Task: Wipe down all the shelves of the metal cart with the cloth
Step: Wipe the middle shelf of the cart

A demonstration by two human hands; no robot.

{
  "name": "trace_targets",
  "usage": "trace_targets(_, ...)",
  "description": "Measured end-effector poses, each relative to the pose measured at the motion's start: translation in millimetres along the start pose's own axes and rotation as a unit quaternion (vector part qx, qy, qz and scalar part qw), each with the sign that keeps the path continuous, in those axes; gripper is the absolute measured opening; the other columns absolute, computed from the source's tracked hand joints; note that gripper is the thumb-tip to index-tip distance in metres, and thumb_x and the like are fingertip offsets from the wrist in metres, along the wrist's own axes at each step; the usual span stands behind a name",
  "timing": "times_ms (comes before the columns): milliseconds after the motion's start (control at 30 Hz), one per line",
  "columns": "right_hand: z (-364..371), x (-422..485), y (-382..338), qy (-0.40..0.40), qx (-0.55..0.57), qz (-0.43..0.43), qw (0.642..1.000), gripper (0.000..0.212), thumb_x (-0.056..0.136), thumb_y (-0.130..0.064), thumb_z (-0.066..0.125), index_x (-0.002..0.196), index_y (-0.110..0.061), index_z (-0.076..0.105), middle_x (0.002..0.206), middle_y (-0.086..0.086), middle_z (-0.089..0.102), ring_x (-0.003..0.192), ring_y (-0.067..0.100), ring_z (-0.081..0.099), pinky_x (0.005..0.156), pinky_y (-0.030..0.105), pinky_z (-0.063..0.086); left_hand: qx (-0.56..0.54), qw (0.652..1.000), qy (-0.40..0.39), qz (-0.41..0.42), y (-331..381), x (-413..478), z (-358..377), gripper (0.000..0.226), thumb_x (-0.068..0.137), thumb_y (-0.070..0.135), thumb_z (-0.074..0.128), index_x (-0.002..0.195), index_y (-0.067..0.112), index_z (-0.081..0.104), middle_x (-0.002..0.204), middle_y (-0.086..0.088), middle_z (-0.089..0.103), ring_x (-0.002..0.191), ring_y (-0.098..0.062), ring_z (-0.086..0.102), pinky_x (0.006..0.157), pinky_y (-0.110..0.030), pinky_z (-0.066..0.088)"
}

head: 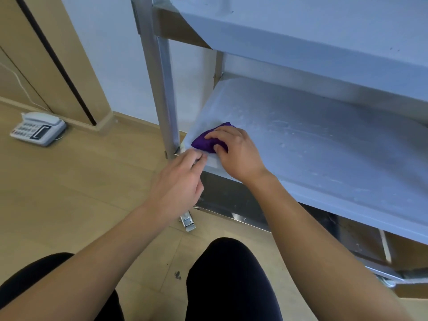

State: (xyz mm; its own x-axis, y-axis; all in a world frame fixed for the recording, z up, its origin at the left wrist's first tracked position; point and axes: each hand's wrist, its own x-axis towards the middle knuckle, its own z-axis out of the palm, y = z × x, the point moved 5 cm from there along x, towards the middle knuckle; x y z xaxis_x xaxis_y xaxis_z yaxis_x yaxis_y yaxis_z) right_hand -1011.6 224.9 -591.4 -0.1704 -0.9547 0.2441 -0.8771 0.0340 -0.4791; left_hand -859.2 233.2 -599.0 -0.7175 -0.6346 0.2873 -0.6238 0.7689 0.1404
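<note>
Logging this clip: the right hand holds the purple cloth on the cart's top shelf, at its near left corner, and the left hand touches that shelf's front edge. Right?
Not quite. The head view shows the right hand holding the purple cloth on the middle shelf, beneath the top shelf, at its near left corner; the left hand touches that shelf's front edge.

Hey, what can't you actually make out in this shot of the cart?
Head view only.
Bottom shelf: mostly hidden by the middle shelf.
Cloth: partly covered by the right hand.
Left hand fingers: blurred, grip unclear.
Cart: right side cut by the frame edge.
Phone: keys too small.
</note>
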Motion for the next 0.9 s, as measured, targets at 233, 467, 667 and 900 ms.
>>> trace_targets(233,8,35,-4,-0.031,0.006,0.014,0.999,0.035,0.096,-0.015,0.048,0.127,-0.028,0.061,0.133,-0.006,0.057,0.126,0.026,0.043,0.104,0.042,0.041,0.065,0.997,-0.035,0.024,6,-2,-7,0.058,0.071,0.009,0.069,0.128,-0.001,0.057,0.123,-0.010,0.059,0.118,-0.024,0.058,0.079,-0.033,0.055)
trace_targets(467,8,25,-3,-0.009,0.010,0.003,1.000,0.037,0.095,-0.012,0.049,0.127,-0.026,0.061,0.134,-0.005,0.057,0.125,0.025,0.044,0.103,0.041,0.041,0.033,0.999,-0.030,0.014,0,-1,0,0.054,0.082,0.016,0.058,0.135,0.007,0.051,0.133,-0.002,0.051,0.112,-0.019,0.058,0.070,-0.031,0.053)
trace_targets(667,-13,-32,11,0.031,0.004,0.028,0.999,0.036,0.093,-0.015,0.055,0.123,-0.034,0.063,0.134,-0.013,0.056,0.125,0.019,0.046,0.103,0.031,0.041,0.042,0.999,-0.015,0.028,-2,11,-3,0.033,0.082,0.022,0.054,0.113,0.010,0.061,0.110,0.001,0.056,0.090,-0.020,0.061,0.057,-0.032,0.048)
trace_targets(900,-33,-25,46,0.066,-0.062,0.144,0.986,0.037,0.094,-0.010,0.052,0.127,-0.024,0.062,0.134,-0.004,0.058,0.126,0.027,0.048,0.107,0.034,0.038,0.088,0.994,-0.031,0.052,3,26,-7,0.015,0.083,0.024,0.054,0.088,0.010,0.058,0.095,-0.003,0.054,0.082,-0.023,0.056,0.053,-0.031,0.037)
